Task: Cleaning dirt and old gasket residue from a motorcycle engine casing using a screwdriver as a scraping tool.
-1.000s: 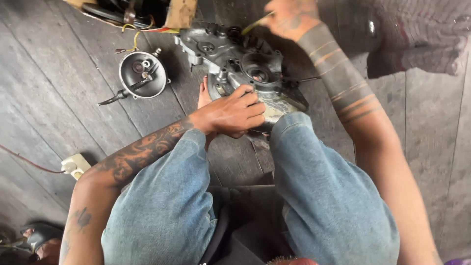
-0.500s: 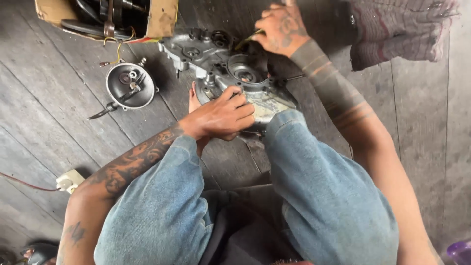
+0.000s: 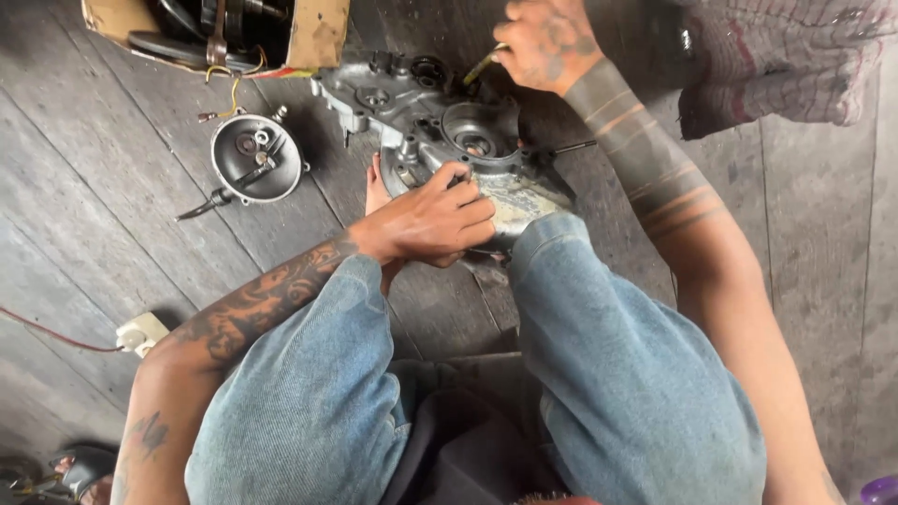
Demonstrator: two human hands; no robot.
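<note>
Engine case (image 3: 440, 140) lies stripped on floorboards (image 3: 112, 252); left hand (image 3: 435, 223) clamps its near edge, right hand (image 3: 543, 42) grips a small tool (image 3: 482, 67) at the far side.

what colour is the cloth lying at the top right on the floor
The cloth is grey with faint reddish stripes, seen in the head view.

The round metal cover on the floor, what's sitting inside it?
Inside the round metal cover lie a few small loose parts, probably washers and bolts, plus a thin dark tool whose handle pokes out over its rim. What lies under them is hidden.
</note>
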